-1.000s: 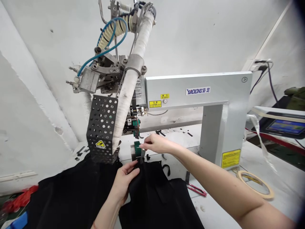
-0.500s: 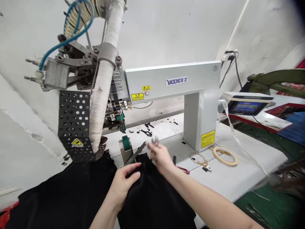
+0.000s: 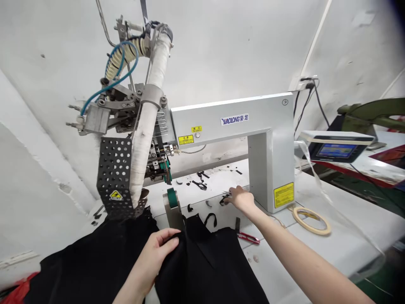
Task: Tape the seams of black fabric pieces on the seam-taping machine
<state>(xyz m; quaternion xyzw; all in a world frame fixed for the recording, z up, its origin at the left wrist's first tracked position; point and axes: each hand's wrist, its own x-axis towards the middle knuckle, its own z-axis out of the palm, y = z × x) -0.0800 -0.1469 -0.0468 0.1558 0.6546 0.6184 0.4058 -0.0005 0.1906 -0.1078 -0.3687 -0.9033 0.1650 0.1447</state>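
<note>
My left hand [image 3: 158, 251] pinches the edge of a black cloth piece [image 3: 218, 270] between thumb and fingers, just in front of the machine's post with a green roller [image 3: 172, 197]. More black fabric [image 3: 95, 257] spreads to the left. Over the table under the machine arm, my right hand [image 3: 241, 199] is closed, palm down, on something small with a thin silvery tip; its kind is hard to make out. Dark scraps lie by those fingertips. A curled black strip [image 3: 211, 219] lies just behind the cloth.
A seam-taping machine [image 3: 218, 122] with a perforated black guard [image 3: 115, 177] stands over the white table. Red-handled snips [image 3: 248, 237], a tape roll [image 3: 311, 220] and a control screen [image 3: 336, 150] are at right. Several dark scraps [image 3: 200, 185] lie farther back.
My right hand has moved right and away from the left hand, down to the tabletop. The dark strip between the hands is gone from there. My left hand keeps its place at the cloth.
</note>
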